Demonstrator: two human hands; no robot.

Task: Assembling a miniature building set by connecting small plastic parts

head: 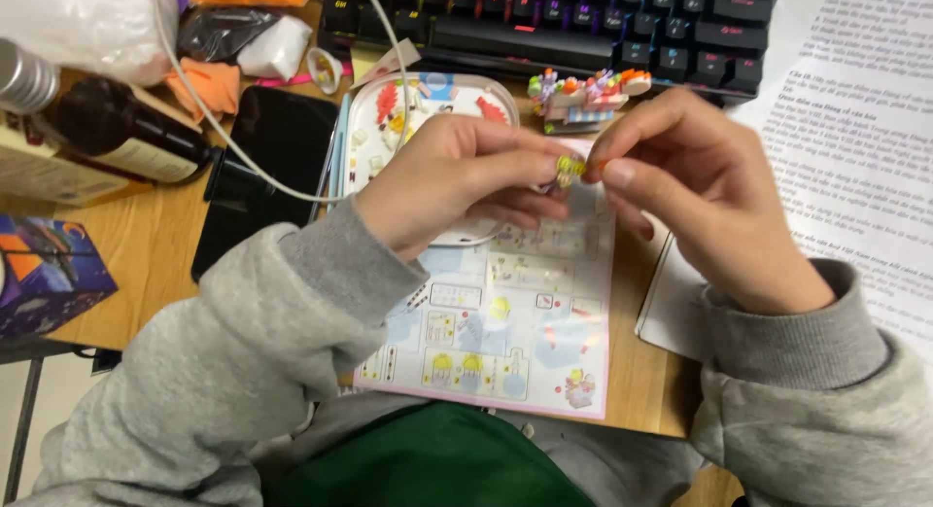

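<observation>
Two grey sleeves frame our wooden desk (155, 264), where the dark keyboard (583, 21) and black phone (267, 167) sit pushed back, seemingly to leave room for the picture instruction sheet (515, 322) lying flat below our hands for easy checking. Behind it, the white parts tray (428, 104) keeps loose bricks together, and a small half-built block model (583, 94) stands near the keyboard. Our left hand (457, 181) and right hand (700, 191) both pinch closed on one tiny yellow-green block piece (570, 167), held between the fingertips above the sheet, probably for a close look.
</observation>
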